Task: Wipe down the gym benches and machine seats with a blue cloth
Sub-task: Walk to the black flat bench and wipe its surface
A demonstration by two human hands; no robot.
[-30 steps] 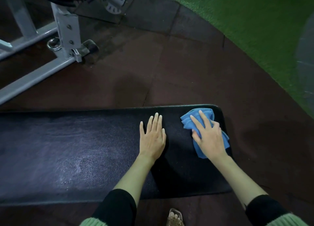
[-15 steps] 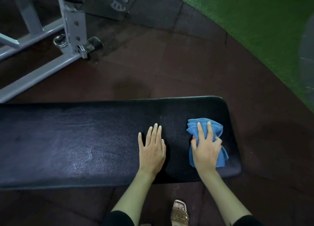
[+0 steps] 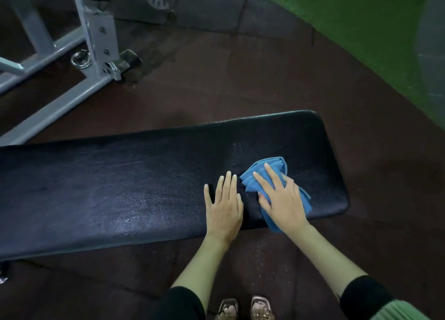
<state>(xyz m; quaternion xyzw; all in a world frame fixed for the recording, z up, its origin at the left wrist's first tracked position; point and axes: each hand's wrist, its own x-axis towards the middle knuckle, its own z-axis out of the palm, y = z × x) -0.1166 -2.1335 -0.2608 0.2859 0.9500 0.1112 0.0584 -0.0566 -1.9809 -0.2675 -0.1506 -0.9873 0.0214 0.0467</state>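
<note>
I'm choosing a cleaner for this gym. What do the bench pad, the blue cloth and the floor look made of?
Bench pad: probably black vinyl or leatherette; fine grain, dull sheen. Blue cloth: soft matte fabric, perhaps microfibre; it lies in folds. Floor: likely rubber tiles, dark reddish, matte; seams show.

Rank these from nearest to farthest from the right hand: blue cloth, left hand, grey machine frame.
1. Blue cloth: pressed under the right hand, on the bench.
2. Left hand: just to its left, flat on the bench.
3. Grey machine frame: far away on the floor, upper left.
</note>
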